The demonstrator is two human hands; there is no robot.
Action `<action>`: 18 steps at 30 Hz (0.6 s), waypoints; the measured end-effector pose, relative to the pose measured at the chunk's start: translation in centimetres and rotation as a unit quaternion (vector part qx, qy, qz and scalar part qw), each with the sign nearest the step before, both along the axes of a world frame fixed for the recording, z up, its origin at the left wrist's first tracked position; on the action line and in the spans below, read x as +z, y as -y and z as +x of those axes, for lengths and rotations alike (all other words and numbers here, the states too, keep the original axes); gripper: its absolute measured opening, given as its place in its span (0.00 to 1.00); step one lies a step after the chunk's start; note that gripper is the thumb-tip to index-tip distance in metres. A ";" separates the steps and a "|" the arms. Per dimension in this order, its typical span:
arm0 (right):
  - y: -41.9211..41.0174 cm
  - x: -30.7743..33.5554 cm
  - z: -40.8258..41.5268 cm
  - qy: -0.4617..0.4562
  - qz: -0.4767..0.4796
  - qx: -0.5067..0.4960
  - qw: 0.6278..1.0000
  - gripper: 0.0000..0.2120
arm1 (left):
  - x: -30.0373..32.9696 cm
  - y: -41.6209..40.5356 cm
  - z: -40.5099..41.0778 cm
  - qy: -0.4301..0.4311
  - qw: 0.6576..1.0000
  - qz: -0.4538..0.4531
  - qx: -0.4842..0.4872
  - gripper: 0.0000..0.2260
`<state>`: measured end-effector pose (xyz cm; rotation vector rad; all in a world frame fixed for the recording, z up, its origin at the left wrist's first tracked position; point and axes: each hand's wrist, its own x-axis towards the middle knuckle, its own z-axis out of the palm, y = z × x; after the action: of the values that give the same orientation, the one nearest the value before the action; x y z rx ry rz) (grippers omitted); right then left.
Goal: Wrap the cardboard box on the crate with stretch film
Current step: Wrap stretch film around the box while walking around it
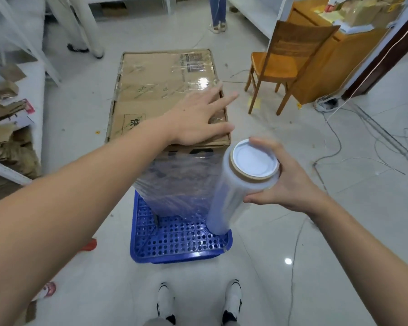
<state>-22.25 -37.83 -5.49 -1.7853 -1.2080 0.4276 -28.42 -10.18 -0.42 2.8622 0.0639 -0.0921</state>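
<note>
The left hand point(198, 118) is lying flat, fingers spread, on the box point(165, 95) atop the crate point(179, 243). At four o'clock, right hand point(283, 175) fingers are clamping the roll point(236, 189); film point(181, 184) is blurring the box's print.

Bright, glossy floor point(288, 261) glare, fisheye edges

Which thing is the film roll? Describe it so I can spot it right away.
Find the tall cardboard box standing on the blue crate mid-floor. At its near right corner, the right hand holds the film roll upright: a clear, glossy cylinder with a brown core ring and white cap.
</note>
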 end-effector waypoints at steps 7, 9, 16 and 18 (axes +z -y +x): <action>0.2 -0.6 1.3 0.032 0.023 0.027 0.999 0.49 | 0.0 3.9 1.5 -0.009 0.988 0.027 0.150 0.32; 0.4 -0.6 1.6 0.038 0.031 0.028 0.998 0.50 | 0.2 3.6 1.1 -0.008 0.989 0.019 0.150 0.33; 1.2 -0.2 2.4 0.024 0.021 -0.041 0.999 0.50 | 0.2 3.7 1.1 -0.013 0.989 0.022 0.148 0.34; 1.2 0.0 2.7 0.022 0.012 -0.054 0.998 0.50 | 0.2 3.8 1.0 -0.012 0.989 0.023 0.148 0.33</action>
<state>-19.55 -39.06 -5.51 -1.8379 -1.1365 0.3121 -27.38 -13.93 -0.20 2.8611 0.4985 -0.0650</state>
